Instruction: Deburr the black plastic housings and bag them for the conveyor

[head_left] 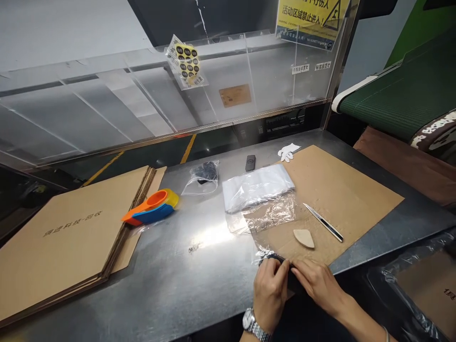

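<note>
At the table's front edge, my left hand (270, 288), with a silver watch on the wrist, has its fingers closed on a dark item (276, 257) whose shape is mostly hidden. My right hand (317, 283) grips the same item from the right, fingertips close to the left ones. Crumpled clear plastic lies just beyond my fingers. Past it, a plastic-wrapped white stack (258, 187) rests partly on a brown cardboard sheet (351, 185). On that sheet lie a beige wedge-shaped piece (304, 238) and a slim knife (324, 222).
Flattened cardboard (64, 232) is piled at left, with orange, blue and yellow scoops (153, 207) at its edge. A bagged black item (206, 173), a small dark device (250, 163) and a white glove (288, 152) lie farther back. A green conveyor (395, 99) stands at right.
</note>
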{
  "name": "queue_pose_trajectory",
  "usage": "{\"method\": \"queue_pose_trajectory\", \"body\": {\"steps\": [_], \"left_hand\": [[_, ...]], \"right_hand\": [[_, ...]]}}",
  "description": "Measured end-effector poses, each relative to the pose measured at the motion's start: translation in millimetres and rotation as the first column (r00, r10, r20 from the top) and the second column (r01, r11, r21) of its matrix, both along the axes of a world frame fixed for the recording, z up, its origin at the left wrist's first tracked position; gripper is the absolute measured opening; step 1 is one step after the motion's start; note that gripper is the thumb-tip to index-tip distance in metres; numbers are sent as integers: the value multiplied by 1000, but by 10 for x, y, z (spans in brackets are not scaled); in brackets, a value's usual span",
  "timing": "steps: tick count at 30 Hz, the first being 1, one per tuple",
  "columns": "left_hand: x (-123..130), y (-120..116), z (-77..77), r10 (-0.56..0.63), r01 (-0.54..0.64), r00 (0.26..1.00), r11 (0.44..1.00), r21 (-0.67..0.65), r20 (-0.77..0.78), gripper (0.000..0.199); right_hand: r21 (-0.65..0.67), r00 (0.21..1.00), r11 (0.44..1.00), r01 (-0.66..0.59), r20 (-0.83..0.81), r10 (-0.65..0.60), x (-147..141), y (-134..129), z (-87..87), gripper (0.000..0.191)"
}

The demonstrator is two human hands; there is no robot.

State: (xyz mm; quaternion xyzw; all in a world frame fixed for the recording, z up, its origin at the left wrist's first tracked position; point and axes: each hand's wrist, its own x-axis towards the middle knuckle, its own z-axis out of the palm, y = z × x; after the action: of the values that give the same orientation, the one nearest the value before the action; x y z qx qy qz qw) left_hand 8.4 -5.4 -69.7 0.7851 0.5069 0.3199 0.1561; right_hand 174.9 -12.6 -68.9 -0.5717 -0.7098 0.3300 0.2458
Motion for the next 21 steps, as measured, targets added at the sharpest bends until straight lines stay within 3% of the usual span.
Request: {"method": "queue_pose_trajectory", "body": {"steps": [4,7,10,15,17,18,21], "left_hand": [[-16,-51,52,33,-29,999,993,112,-32,26],[59,-104,92,-14,26,999,964,264,-47,27],[122,-125,202,-57,61,998,950,305,-22,28],[-1,38,552,43,-44,999,985,164,11,21],[-14,117,704,39,-47,997,992,114,73,18],[8,147,777,44,-57,991,994,91,130,17],[187,183,971,76,-100,945,993,60,318,15]], "right_hand": [[-30,986,987,160,-33,-161,-54,59,15,31],[-31,976,977,209,-58,-210,-151,95,89,35],[-42,982,987,154,-106,-157,-214,141,248,31],[-106,975,993,-42,-222,18,-38,266,617,35],[-219,919,965,-144,-392,48,86,308,719,29],[-291,864,944,-159,-504,-10,138,317,747,31],[-459,640,888,-1,-683,-353,208,260,722,48]]}}
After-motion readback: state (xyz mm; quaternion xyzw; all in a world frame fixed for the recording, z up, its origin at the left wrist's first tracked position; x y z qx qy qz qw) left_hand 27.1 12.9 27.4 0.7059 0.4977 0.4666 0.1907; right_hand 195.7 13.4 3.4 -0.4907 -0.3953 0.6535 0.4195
